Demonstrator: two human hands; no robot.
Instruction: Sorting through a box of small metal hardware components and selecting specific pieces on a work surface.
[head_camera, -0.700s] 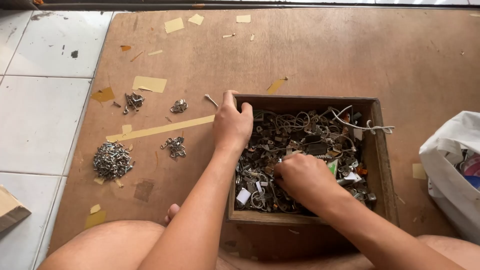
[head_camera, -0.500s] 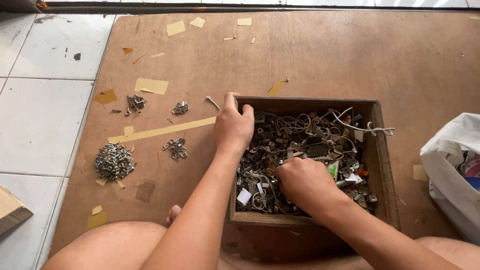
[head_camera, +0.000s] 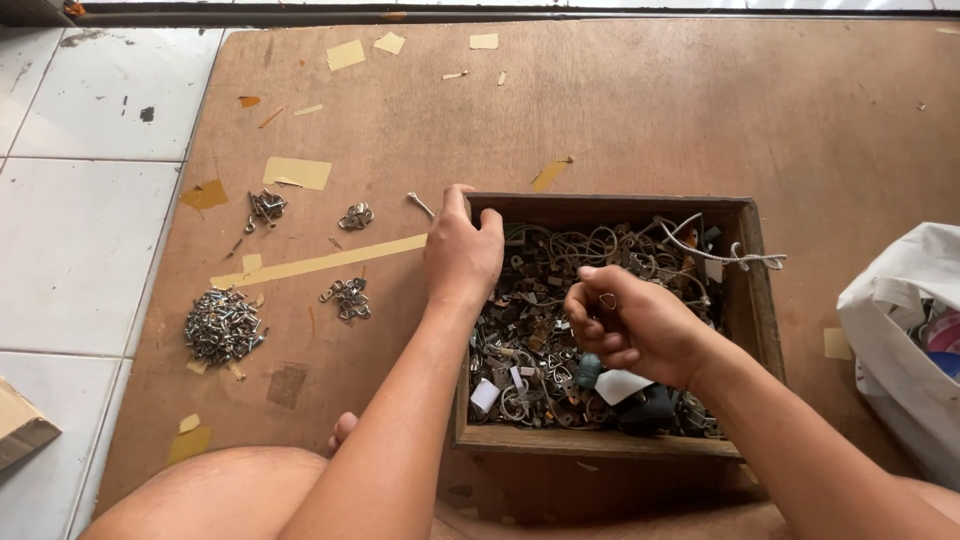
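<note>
**Picking one small ring out of the box**

My right hand (head_camera: 640, 325) is lifted above the wooden box (head_camera: 760, 300), fingers curled closed around a small metal ring (head_camera: 607, 300) (thin, shiny, maybe a hanger loop). My left hand (head_camera: 462, 250) grips the box's far-left corner. To do this well, I think I should pinch firmly, because the tangled cords (head_camera: 600, 245) and hard, rusty hardware can catch it. Sorted piles of screws (head_camera: 222, 325) lie on the smooth brown board (head_camera: 620, 110).

I seem to be in a makeshift floor workshop: a taped brown board (head_camera: 600, 110) on white floor tiles (head_camera: 70, 230), a wooden box (head_camera: 760, 300) of mixed metal hardware, and sorted screw piles (head_camera: 222, 325) laid out beside it.
</note>
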